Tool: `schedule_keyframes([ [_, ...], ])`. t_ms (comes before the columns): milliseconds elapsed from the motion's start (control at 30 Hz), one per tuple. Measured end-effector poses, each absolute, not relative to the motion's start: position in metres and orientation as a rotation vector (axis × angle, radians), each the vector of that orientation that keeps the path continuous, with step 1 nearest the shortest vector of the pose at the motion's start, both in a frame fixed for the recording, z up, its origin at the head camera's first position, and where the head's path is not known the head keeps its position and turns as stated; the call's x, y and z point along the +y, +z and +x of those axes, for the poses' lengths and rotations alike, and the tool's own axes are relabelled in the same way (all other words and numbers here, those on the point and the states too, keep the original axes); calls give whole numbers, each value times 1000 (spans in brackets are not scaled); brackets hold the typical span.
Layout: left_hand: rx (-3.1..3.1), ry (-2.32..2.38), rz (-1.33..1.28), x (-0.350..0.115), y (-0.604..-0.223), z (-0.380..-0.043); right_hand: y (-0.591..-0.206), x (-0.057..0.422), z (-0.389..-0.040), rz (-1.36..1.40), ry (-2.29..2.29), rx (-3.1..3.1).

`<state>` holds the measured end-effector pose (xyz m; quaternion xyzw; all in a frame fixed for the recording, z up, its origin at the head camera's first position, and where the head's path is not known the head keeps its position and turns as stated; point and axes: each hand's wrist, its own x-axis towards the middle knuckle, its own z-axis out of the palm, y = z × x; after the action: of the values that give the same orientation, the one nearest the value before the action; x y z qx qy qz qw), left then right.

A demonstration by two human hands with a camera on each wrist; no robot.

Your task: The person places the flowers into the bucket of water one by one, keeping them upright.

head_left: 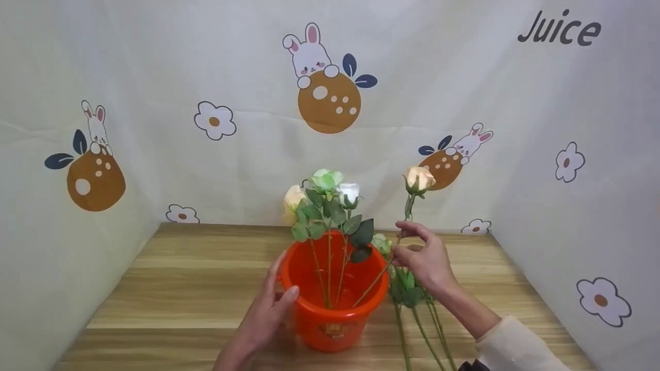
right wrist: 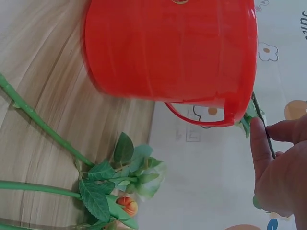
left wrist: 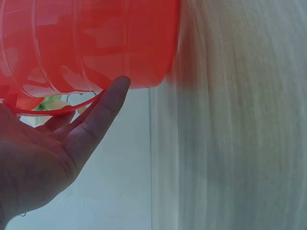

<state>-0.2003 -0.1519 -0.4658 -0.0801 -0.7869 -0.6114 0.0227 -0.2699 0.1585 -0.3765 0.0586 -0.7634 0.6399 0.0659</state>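
An orange-red bucket (head_left: 309, 327) stands upright on the wooden table. My left hand (head_left: 264, 312) rests against its left side, thumb at the rim, with fairly straight fingers on its wall and handle (left wrist: 53, 113) in the left wrist view. My right hand (head_left: 429, 260) pinches the stem of a peach artificial rose (head_left: 419, 178) between thumb and fingers. That stem slants down into the bucket, its bloom up to the right. Inside stand a pale yellow rose (head_left: 294, 200), a light green rose (head_left: 327, 179) and a white rose (head_left: 349, 192), leaning on separate stems.
More artificial flowers (head_left: 412, 296) lie on the table right of the bucket, stems toward me. Among them an orange bud (right wrist: 127, 206) and a pale green bloom (right wrist: 152, 178) show in the right wrist view. A printed cloth (head_left: 247, 67) encloses the table's back and sides.
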Motion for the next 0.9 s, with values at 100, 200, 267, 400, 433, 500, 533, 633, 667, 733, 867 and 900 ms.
schedule_keyframes([
  [100, -2441, -1904, -242, -152, -465, -201, -379, 156, -268, 196, 1859, -2309],
  [200, -2445, -1919, -218, -152, -463, -201, -381, 154, -268, 214, 1747, -2341],
  [267, -2444, -1930, -210, -152, -463, -201, -383, 152, -268, 222, 1660, -2369],
  [400, -2436, -1914, -250, -153, -462, -202, -385, 150, -268, 238, 1556, -2390],
  [433, -2431, -1904, -269, -153, -462, -202, -385, 149, -268, 242, 1540, -2392],
  [500, -2423, -1881, -300, -153, -463, -202, -386, 148, -268, 255, 1532, -2385],
  [533, -2418, -1877, -308, -153, -463, -201, -386, 147, -268, 261, 1531, -2383],
  [633, -2421, -1872, -297, -153, -464, -201, -387, 145, -269, 281, 1542, -2378],
  [667, -2425, -1873, -285, -153, -464, -201, -388, 144, -269, 286, 1550, -2376],
  [733, -2431, -1872, -267, -152, -465, -201, -389, 142, -269, 293, 1557, -2377],
  [867, -2441, -1874, -249, -152, -465, -201, -390, 138, -269, 301, 1540, -2382],
  [900, -2441, -1879, -248, -152, -465, -201, -391, 137, -270, 302, 1532, -2385],
])
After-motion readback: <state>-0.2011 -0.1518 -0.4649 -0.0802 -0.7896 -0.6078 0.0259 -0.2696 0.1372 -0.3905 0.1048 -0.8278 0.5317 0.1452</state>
